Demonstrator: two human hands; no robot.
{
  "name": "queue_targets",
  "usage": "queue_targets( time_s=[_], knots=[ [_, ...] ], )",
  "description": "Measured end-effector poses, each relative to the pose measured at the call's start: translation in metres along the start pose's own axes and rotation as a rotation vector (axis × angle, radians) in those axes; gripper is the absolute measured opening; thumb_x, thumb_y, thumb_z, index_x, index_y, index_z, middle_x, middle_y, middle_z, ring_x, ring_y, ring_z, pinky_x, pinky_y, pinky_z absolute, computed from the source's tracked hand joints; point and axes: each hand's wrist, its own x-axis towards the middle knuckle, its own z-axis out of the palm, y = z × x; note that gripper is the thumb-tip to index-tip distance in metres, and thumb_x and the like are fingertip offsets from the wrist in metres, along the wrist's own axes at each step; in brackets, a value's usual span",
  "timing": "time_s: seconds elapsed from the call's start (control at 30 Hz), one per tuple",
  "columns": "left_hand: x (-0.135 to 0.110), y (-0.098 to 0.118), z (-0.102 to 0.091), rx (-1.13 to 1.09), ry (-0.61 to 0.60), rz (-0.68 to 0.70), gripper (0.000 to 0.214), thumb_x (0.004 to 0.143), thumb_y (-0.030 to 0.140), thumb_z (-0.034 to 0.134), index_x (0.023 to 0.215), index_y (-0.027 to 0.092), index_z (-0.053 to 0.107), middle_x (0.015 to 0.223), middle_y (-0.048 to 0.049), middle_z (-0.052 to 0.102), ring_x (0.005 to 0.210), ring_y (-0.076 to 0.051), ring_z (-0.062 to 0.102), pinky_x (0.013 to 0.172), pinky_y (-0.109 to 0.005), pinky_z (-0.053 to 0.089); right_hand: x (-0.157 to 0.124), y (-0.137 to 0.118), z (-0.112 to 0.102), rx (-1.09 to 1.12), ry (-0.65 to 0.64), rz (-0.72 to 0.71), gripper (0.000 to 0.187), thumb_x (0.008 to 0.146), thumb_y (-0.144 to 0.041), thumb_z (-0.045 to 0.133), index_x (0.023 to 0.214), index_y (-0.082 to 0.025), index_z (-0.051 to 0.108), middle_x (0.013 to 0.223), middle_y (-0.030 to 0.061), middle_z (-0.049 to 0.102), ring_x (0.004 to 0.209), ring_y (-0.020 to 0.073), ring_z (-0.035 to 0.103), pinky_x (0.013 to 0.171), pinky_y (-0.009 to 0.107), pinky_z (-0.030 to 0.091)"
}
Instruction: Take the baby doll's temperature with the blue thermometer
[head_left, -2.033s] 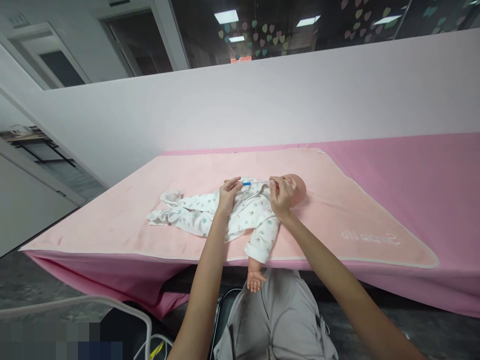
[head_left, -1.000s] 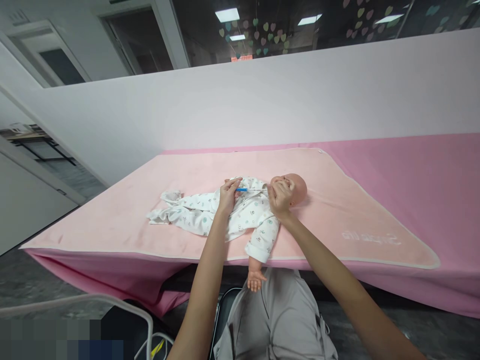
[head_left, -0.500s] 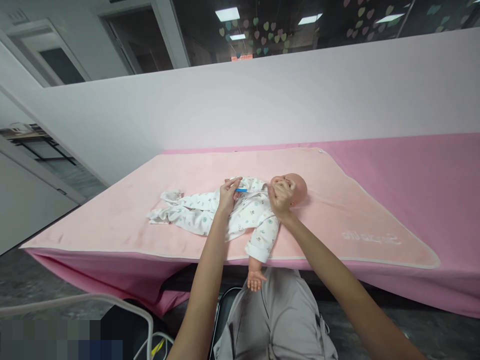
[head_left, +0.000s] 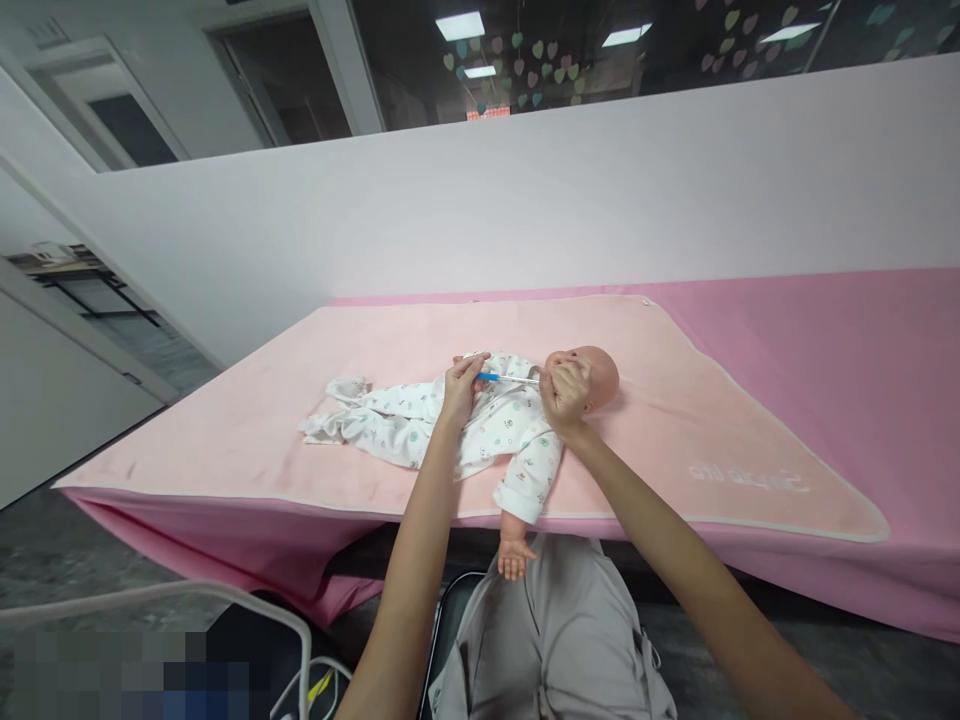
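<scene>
A baby doll point(head_left: 510, 432) in a white patterned sleepsuit lies on its back, its head point(head_left: 601, 376) to the right. Over its chest, a thin blue-ended stick point(head_left: 517, 379) with a pale, shiny shaft spans the gap between my hands. My left hand point(head_left: 462, 388) is closed around the blue end. Near the doll's chin and face, my right hand point(head_left: 564, 396) is closed at the other end of the stick; its fingers hide that tip. One doll arm point(head_left: 516, 540) hangs over the table's front edge between my forearms.
A peach mat point(head_left: 225, 420) with a pale border covers part of the pink tablecloth point(head_left: 862, 400). Behind the table rises a white wall point(head_left: 525, 210). My lap is at the front edge, and a pale curved tube point(head_left: 225, 592) is at lower left.
The whole view has shifted slightly to the right. Slightly more of the stick shows between my hands; both hands keep nearly the same place over the doll.
</scene>
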Motion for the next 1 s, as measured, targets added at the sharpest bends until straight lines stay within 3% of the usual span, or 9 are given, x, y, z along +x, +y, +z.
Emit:
queue_targets(
  time_s=[0.17, 0.3, 0.4, 0.57, 0.67, 0.8, 0.9, 1.0],
  knots=[
    [0.002, -0.003, -0.001, 0.026, -0.05, -0.026, 0.052, 0.079, 0.058, 0.044, 0.085, 0.013, 0.07, 0.041, 0.0032, 0.041, 0.043, -0.009, 0.043, 0.054, -0.025, 0.04, 0.014, -0.001, -0.015, 0.066, 0.069, -0.001, 0.038, 0.089, -0.028, 0.039, 0.053, -0.019, 0.044, 0.049, -0.0023, 0.047, 0.056, 0.0113, 0.05, 0.075, 0.03, 0.042],
    [0.0, -0.006, 0.002, 0.355, -0.141, 0.041, 0.047, 0.081, 0.052, 0.044, 0.087, 0.013, 0.07, 0.064, -0.0022, 0.061, 0.057, -0.01, 0.052, 0.064, -0.026, 0.043, 0.024, -0.004, -0.056, 0.061, 0.154, 0.077, 0.031, 0.088, -0.03, 0.045, 0.06, -0.019, 0.053, 0.058, 0.0009, 0.056, 0.062, 0.0135, 0.055, 0.064, 0.028, 0.043],
    [-0.002, -0.007, 0.004, 0.598, -0.24, 0.092, 0.04, 0.08, 0.048, 0.048, 0.091, 0.015, 0.07, 0.081, -0.0044, 0.067, 0.075, -0.015, 0.058, 0.074, -0.027, 0.043, 0.011, -0.003, -0.096, -0.005, 0.206, 0.15, 0.025, 0.087, -0.025, 0.046, 0.065, -0.018, 0.057, 0.06, 0.0017, 0.058, 0.062, 0.0138, 0.055, 0.059, 0.026, 0.042],
    [-0.005, -0.006, 0.007, 0.769, -0.316, 0.113, 0.035, 0.077, 0.046, 0.054, 0.094, 0.02, 0.07, 0.091, -0.0029, 0.069, 0.083, -0.017, 0.059, 0.075, -0.026, 0.042, -0.036, 0.015, -0.155, -0.354, 0.069, 0.071, 0.018, 0.081, -0.02, 0.056, 0.064, -0.017, 0.058, 0.059, 0.0017, 0.06, 0.06, 0.0135, 0.054, 0.059, 0.025, 0.039],
    [-0.004, -0.006, 0.008, 0.862, -0.363, 0.127, 0.032, 0.075, 0.045, 0.057, 0.091, 0.022, 0.071, 0.091, -0.0021, 0.067, 0.075, -0.014, 0.056, 0.069, -0.025, 0.041, -0.059, 0.023, -0.176, -0.564, -0.185, -0.091, 0.02, 0.077, -0.024, 0.062, 0.059, -0.018, 0.056, 0.054, -0.0001, 0.059, 0.056, 0.0131, 0.05, 0.059, 0.027, 0.035],
    [-0.002, -0.007, 0.008, 0.844, -0.371, 0.17, 0.025, 0.071, 0.04, 0.062, 0.083, 0.021, 0.072, 0.093, -0.003, 0.065, 0.071, -0.012, 0.053, 0.066, -0.024, 0.04, -0.068, 0.018, -0.18, -0.528, -0.437, -0.086, 0.031, 0.079, -0.029, 0.058, 0.051, -0.018, 0.052, 0.048, -0.0006, 0.054, 0.054, 0.0129, 0.049, 0.062, 0.027, 0.034],
    [-0.003, -0.008, 0.007, 0.805, -0.35, 0.17, 0.024, 0.071, 0.039, 0.062, 0.08, 0.019, 0.071, 0.084, -0.0027, 0.066, 0.067, -0.011, 0.052, 0.063, -0.024, 0.039, -0.058, 0.013, -0.171, -0.499, -0.628, -0.002, 0.04, 0.081, -0.036, 0.052, 0.045, -0.019, 0.049, 0.046, 0.0004, 0.053, 0.051, 0.0134, 0.048, 0.062, 0.028, 0.032],
    [-0.005, -0.008, 0.007, 0.701, -0.261, 0.126, 0.028, 0.072, 0.04, 0.06, 0.083, 0.016, 0.07, 0.072, -0.0022, 0.065, 0.064, -0.012, 0.053, 0.061, -0.024, 0.04, -0.032, 0.006, -0.146, -0.482, -0.622, 0.163, 0.044, 0.082, -0.04, 0.047, 0.044, -0.018, 0.049, 0.047, 0.002, 0.054, 0.048, 0.0129, 0.045, 0.057, 0.028, 0.029]
  ],
)
